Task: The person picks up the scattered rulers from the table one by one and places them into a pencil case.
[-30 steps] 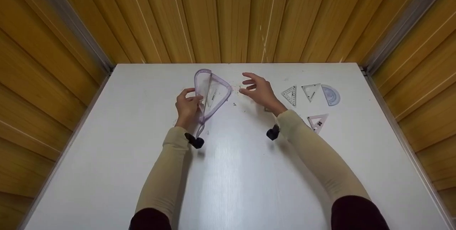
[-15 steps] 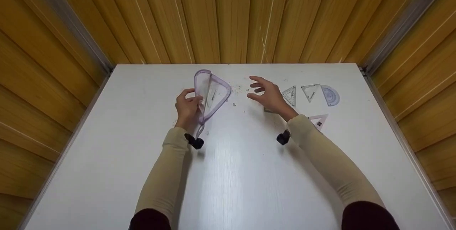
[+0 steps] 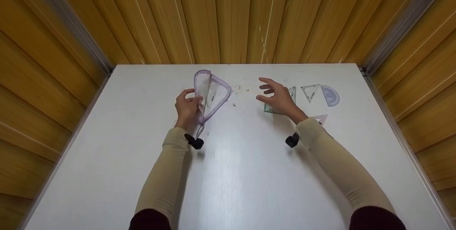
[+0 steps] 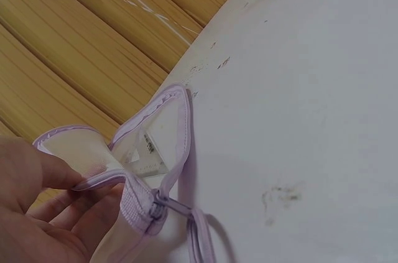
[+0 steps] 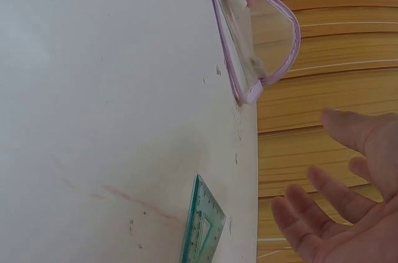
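Note:
My left hand (image 3: 187, 109) pinches one side of a clear zip pouch (image 3: 228, 99) with lilac edging, between thumb and fingers. The pouch gapes open, its zip pull (image 4: 174, 206) hanging at the near end. A clear set square (image 4: 148, 158) shows inside it. My right hand (image 3: 280, 99) is held above the table with its fingers spread and relaxed, nothing in them. Below it lies a green-edged set square (image 5: 204, 222), partly hidden by the hand in the head view. Behind the right hand, the edge of another clear set square (image 3: 293, 93) shows.
To the right on the white table (image 3: 228, 180) lie a small clear set square (image 3: 310, 92), a blue protractor (image 3: 330, 95) and a pink set square (image 3: 321, 119), partly covered by my sleeve. Dark specks mark the tabletop. Wooden panelling (image 3: 228, 16) rises behind the table's far edge.
My right hand has moved right, away from the pouch, and now hangs over the green-edged set square. My left hand and the pouch have stayed in place.

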Action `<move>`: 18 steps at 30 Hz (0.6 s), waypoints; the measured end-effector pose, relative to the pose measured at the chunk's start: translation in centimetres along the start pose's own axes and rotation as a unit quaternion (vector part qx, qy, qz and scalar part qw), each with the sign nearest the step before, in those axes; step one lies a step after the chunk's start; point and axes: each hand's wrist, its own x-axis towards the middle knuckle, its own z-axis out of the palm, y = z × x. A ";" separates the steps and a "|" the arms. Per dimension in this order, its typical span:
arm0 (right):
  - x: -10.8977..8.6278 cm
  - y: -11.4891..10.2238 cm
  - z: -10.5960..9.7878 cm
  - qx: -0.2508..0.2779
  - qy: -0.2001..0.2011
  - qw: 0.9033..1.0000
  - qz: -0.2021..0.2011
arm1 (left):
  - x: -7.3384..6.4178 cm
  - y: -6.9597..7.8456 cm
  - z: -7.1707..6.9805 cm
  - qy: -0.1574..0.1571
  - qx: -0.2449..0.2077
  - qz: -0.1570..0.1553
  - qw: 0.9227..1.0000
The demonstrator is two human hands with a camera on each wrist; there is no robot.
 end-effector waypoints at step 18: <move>-1.1 1.9 -1.5 -0.042 -0.010 0.999 0.027 | 0.0 0.1 0.0 0.009 -0.011 0.002 1.000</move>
